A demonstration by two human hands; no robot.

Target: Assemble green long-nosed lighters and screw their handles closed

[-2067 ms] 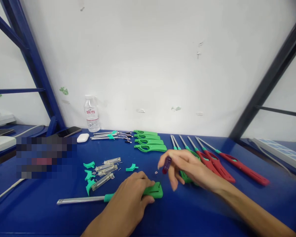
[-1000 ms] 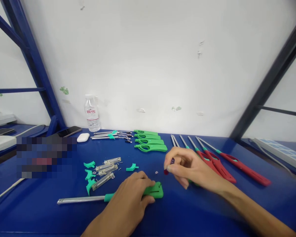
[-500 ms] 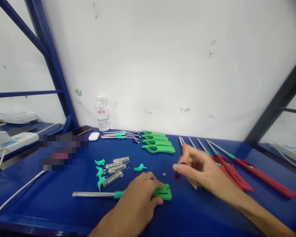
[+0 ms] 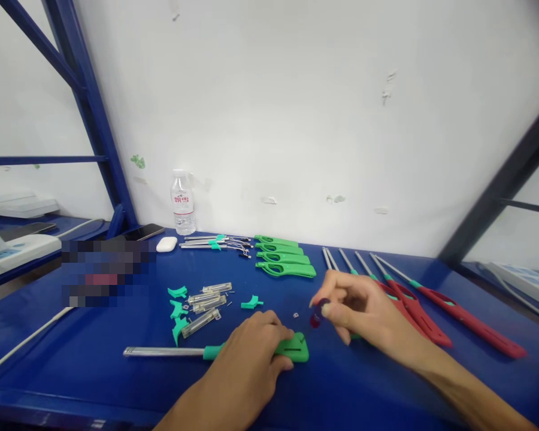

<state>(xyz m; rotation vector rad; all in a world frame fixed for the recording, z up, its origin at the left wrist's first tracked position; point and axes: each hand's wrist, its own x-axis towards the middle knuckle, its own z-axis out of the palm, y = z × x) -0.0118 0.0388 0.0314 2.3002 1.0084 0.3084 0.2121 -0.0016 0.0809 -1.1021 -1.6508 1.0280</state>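
My left hand [image 4: 256, 353] is wrapped over the handle of a green long-neck lighter [image 4: 299, 348], which lies on the blue table with its metal tube [image 4: 161, 352] pointing left. To its right, above the table, my right hand [image 4: 357, 305] pinches a small, dark purple and red rounded piece [image 4: 317, 314] between thumb and fingers; its exact kind I cannot make out. Just left of that piece a tiny metal part [image 4: 296, 315] lies on the table. A loose teal trigger [image 4: 252, 303] sits beyond my left hand.
Clear fuel tanks [image 4: 202, 323] and teal triggers [image 4: 178, 329] lie at left centre. Behind them are metal tubes with wires [image 4: 206, 245] and green handle shells [image 4: 287, 269]. Red lighters [image 4: 471, 317] lie at right. A water bottle [image 4: 182, 203] stands by the wall, near a white case [image 4: 166, 244].
My right hand has shifted slightly left and turned, so more of the purple piece shows. The left hand still holds the lighter. The whole view has shifted a little.
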